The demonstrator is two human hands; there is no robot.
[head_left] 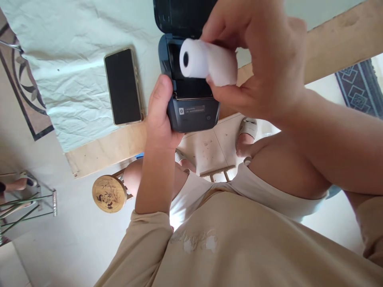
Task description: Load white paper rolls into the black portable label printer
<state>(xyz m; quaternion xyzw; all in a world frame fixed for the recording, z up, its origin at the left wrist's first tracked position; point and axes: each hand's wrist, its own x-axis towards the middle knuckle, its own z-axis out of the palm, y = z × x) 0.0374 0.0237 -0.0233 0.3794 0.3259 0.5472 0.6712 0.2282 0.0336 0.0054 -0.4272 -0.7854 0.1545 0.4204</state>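
My left hand (161,107) grips a small black receipt printer (194,117) by its left side, thumb on top near the paper bay. The printer's lid (179,16) is swung up and away from me, and the bay inside is exposed. Between the thumb and fingers of my right hand (257,59) is a white paper roll (206,59), lying sideways over the bay with its dark hollow core facing left. Part of the bay is hidden behind the roll, so I cannot tell whether they touch.
A smartphone (123,87) with a dark screen lies on the pale green cloth (77,79) left of the printer. The table's wooden edge (107,145) runs below. On the floor stand a round wooden stool (109,194) and a metal-framed seat (38,203) beside another person's foot.
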